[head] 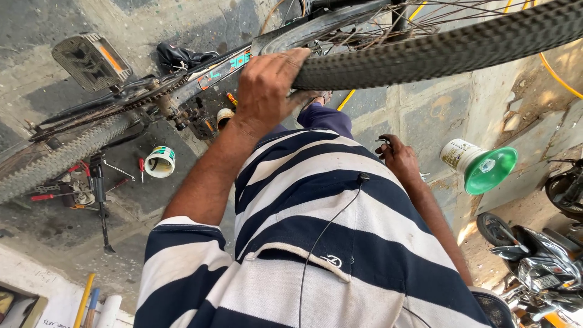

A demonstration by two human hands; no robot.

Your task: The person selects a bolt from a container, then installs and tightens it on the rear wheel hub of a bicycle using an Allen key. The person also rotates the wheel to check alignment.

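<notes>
Navy-white striped shirt (316, 243), black clip-on cable (328, 225).

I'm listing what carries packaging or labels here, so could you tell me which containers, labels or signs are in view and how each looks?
White tub: lying on its side on the floor at right, printed label, green lid.
Small white pot: on the floor at left, green-banded label, open top.
Frame sticker: on the dark bicycle frame, orange and turquoise.

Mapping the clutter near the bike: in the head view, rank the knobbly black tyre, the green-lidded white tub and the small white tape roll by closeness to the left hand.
1. Knobbly black tyre, under the left hand.
2. Small white tape roll, lower left.
3. Green-lidded white tub, far right.
</notes>
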